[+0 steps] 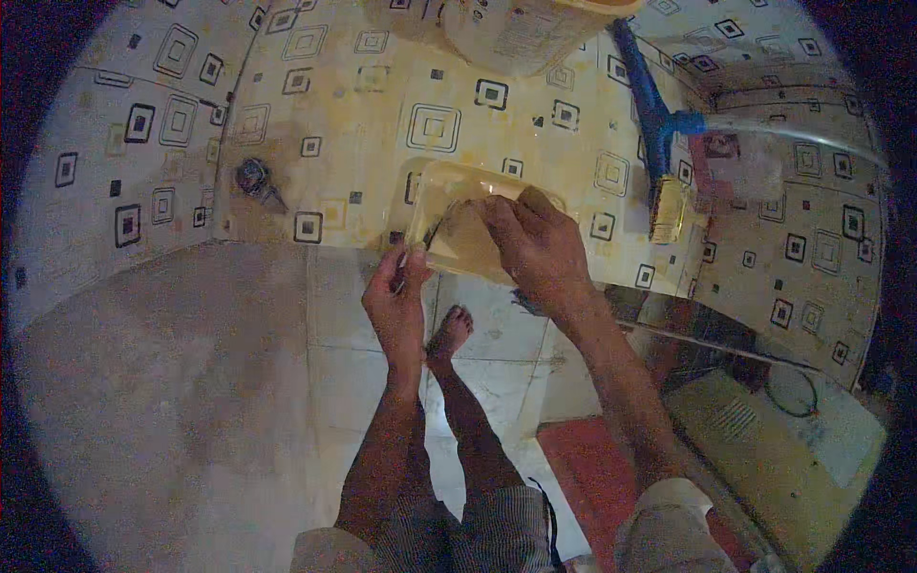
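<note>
A shallow, pale yellow rectangular plastic tray (pixel 449 177) is at the near edge of the patterned counter. My left hand (pixel 394 296) grips its near left corner, thumb on top and fingers curled round the rim. A thin dark strip shows by that corner; its kind is unclear. Over the right part of the tray is my right hand (pixel 540 244), its fingers bent and pressed together, pointing down into it. Whatever those fingers hold is hidden beneath the hand.
A pale bucket-like container (pixel 516 33) stands at the back. On the right lies a blue-handled brush (pixel 654 115) with yellow bristles. A small dark object like a wristwatch (pixel 256 181) rests at the left. Below right are a red panel (pixel 592 477) and a greenish board (pixel 764 430).
</note>
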Action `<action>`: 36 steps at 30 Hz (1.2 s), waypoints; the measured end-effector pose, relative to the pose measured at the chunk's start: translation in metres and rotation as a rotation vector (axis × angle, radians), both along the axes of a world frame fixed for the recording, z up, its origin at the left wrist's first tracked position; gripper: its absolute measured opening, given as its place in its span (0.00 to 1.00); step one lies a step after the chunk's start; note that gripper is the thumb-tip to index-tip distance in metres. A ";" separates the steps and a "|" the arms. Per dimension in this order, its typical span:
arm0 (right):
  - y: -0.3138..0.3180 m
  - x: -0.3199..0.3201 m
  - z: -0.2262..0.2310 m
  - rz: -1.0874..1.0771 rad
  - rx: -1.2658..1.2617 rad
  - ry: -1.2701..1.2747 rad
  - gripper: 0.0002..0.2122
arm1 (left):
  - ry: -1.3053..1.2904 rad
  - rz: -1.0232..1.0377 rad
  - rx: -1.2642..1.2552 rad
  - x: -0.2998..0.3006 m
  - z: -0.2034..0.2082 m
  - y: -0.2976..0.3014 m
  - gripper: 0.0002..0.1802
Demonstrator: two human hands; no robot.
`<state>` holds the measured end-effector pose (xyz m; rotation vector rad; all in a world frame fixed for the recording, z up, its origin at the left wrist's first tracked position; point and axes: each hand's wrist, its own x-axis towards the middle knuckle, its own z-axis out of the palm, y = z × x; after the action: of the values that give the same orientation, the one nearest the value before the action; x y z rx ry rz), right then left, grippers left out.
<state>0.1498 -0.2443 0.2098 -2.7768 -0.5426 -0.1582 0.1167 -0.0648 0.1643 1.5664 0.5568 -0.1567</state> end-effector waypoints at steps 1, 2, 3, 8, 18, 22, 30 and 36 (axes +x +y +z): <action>0.001 0.004 0.006 -0.017 0.011 0.029 0.13 | -0.024 0.009 -0.004 0.001 0.002 0.001 0.22; 0.001 0.006 0.009 -0.032 0.020 0.059 0.13 | -0.047 0.018 -0.010 0.001 0.003 0.002 0.21; -0.001 0.003 0.009 -0.031 0.018 0.059 0.13 | -0.047 0.020 -0.012 0.001 0.002 0.002 0.21; -0.028 -0.032 0.008 -0.189 0.029 0.195 0.13 | -0.024 0.013 -0.041 -0.002 -0.007 0.002 0.22; 0.006 -0.063 0.018 -0.211 0.073 0.290 0.11 | -0.020 -0.017 0.045 -0.005 -0.015 0.005 0.21; 0.020 -0.048 0.011 -0.237 0.248 0.353 0.10 | -0.002 -0.002 0.018 -0.001 0.001 0.003 0.20; 0.036 -0.009 -0.010 -0.187 0.237 0.183 0.11 | -0.042 -0.014 0.018 -0.003 -0.004 0.001 0.19; 0.024 -0.005 -0.009 -0.226 0.169 0.108 0.10 | -0.095 0.033 0.007 -0.004 -0.012 0.002 0.18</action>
<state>0.1446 -0.2199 0.2010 -2.6555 -0.1787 -0.0976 0.1122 -0.0624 0.1526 1.5622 0.5088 -0.0549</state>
